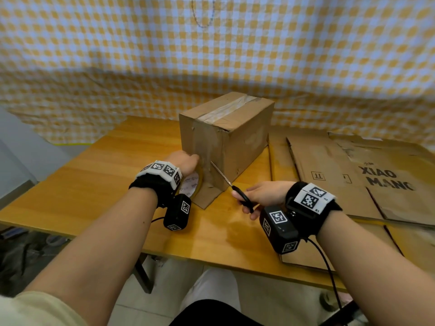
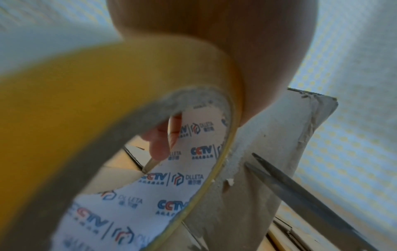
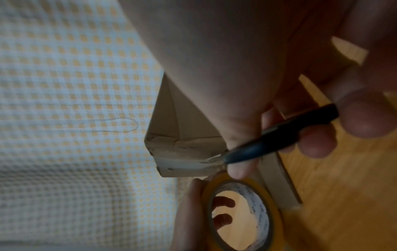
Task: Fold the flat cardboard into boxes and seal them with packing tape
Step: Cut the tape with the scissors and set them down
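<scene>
Cutting the tape is the step in hand, by my judgement: nearest the person, the right hand (image 1: 263, 196) grips the black handles of a pair of scissors (image 1: 231, 184), fingers through the loops, with the blades pointing up and away towards the near face of the box (image 1: 226, 142). In the left wrist view the blades stand slightly parted, their tips at the strip of tape that runs down that face, just beside the roll. To the left, the left hand (image 1: 186, 162) holds the roll of packing tape (image 1: 191, 187) low against the same face, fingers hooked through the core and thumb over the outer wrap, so the strip looks stretched between roll and cardboard. The box stands upright on the wooden table (image 1: 94, 182), with a band of tape already along its top seam and down the near side; a bottom flap sticks out onto the table below the roll. Beside it on the right lies a stack of flat cardboard (image 1: 341, 172), not yet folded. Behind everything hangs a yellow checked cloth (image 1: 141, 55). The next move calls for keeping the roll pulled taut while the blades close across the full width of the strip, close to the roll, and then pressing the loose end flat; slack tape would likely fold on itself or stick to the blades.
</scene>
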